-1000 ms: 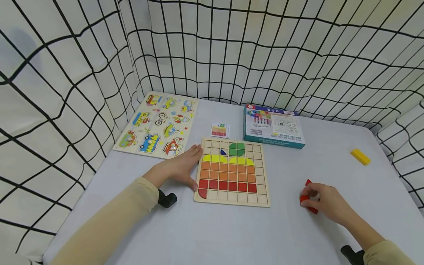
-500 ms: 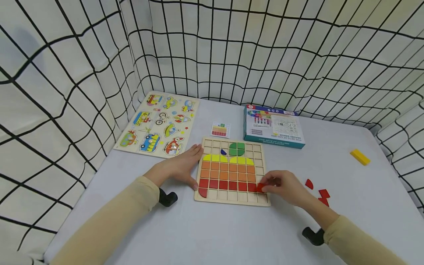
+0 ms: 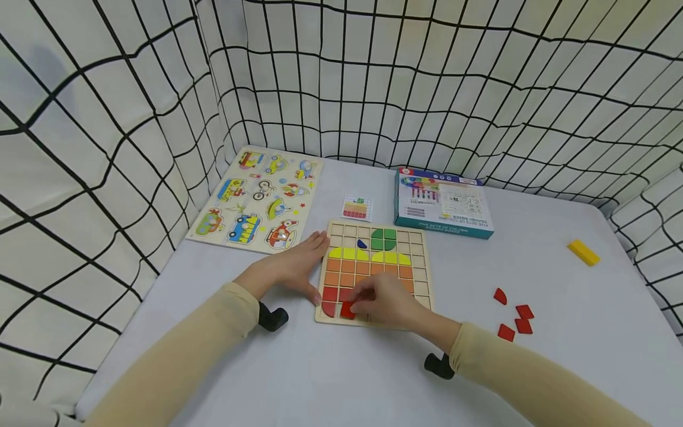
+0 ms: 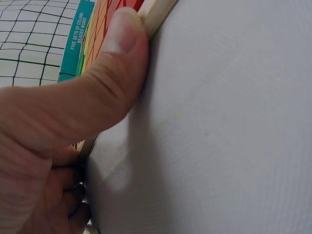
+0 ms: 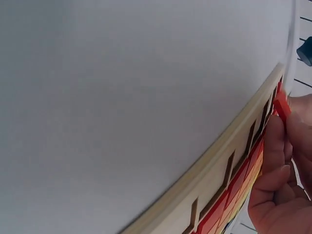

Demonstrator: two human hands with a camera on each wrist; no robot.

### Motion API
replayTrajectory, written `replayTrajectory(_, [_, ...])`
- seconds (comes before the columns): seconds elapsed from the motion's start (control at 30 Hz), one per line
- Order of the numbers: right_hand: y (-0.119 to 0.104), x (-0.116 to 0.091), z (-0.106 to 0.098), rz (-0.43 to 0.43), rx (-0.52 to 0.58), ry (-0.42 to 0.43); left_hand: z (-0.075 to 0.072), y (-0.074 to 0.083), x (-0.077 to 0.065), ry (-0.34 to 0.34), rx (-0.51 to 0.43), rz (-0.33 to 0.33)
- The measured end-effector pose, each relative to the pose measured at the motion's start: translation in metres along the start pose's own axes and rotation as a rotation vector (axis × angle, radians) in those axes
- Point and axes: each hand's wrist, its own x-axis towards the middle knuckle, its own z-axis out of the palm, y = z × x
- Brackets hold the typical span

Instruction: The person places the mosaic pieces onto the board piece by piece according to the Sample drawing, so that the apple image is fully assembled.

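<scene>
My right hand pinches a red square tile between thumb and fingers, over the bottom row of a wooden grid board. In the right wrist view the tile appears tilted at the fingertips. Red, orange, yellow and green tiles fill part of the board, and a small blue piece lies near its top. My left hand rests along the board's left edge with fingers extended; in the left wrist view its thumb lies on the rim. The right hand hides some lower cells.
Several loose red tiles lie right of the board, and a yellow block farther right. Behind the board are a pattern card and a teal box. A vehicle puzzle lies back left. Black netting surrounds the table.
My right hand has picked up red tiles at the right and carried them left to the board's lower left. More loose red tiles now show on the table. The left hand stays put.
</scene>
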Motion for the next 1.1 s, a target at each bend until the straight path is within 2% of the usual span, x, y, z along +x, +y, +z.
replayTrajectory(0.1, [-0.004,0.002,0.005,-0.008,-0.033,0.003,0.0,0.0,-0.001,0.004,0.0,-0.002])
replayTrajectory(0.33, [-0.009,0.005,0.011,0.036,-0.123,0.003,-0.001,0.002,-0.002,0.004,-0.004,-0.004])
replayTrajectory(0.67, [-0.013,0.007,0.018,-0.013,-0.227,0.029,0.0,0.0,-0.002,0.004,-0.01,0.002])
replayTrajectory(0.77, [-0.014,0.007,0.016,-0.149,-0.323,0.013,0.0,-0.001,-0.002,0.003,-0.012,-0.001])
replayTrajectory(0.93, [-0.012,0.007,0.01,-0.498,-0.708,0.001,0.0,-0.002,-0.002,0.008,-0.012,0.012])
replayTrajectory(1.0, [-0.01,0.006,0.008,-0.557,-0.82,0.001,0.0,-0.002,-0.002,0.01,-0.007,0.018])
replayTrajectory(1.1, [-0.006,0.004,0.007,-0.57,-0.897,-0.021,0.0,-0.003,-0.002,0.012,-0.001,0.025])
